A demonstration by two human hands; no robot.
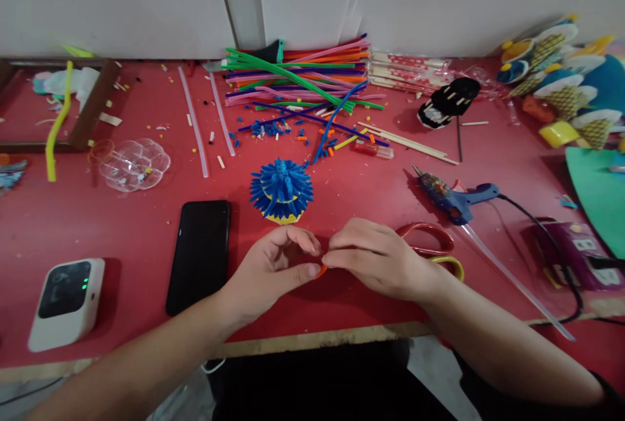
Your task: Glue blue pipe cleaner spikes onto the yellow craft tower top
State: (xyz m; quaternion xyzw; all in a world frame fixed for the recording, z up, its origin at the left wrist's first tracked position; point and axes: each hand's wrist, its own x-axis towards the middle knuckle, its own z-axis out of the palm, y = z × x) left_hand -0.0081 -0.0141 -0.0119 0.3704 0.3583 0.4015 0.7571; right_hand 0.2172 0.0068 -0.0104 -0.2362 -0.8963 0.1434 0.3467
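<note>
Between my two hands, just above the near part of the table, is a small orange piece (321, 271) that looks like a bit of pipe cleaner. My left hand (278, 268) pinches it between thumb and fingers. The closed fingertips of my right hand (374, 257) meet it from the other side and cover part of it. Just beyond my hands stands a blue, tiered, fringed pipe-cleaner figure (282, 188) on a yellow base. Red and yellow handled scissors (430, 240) lie partly under my right forearm.
A bundle of coloured pipe cleaners (297, 76) lies at the back. On the right are a glue gun (452, 200) with its cord and a black figure (448, 103). A phone (199, 255), a white device (68, 304) and a clear compartment dish (134, 166) are on the left.
</note>
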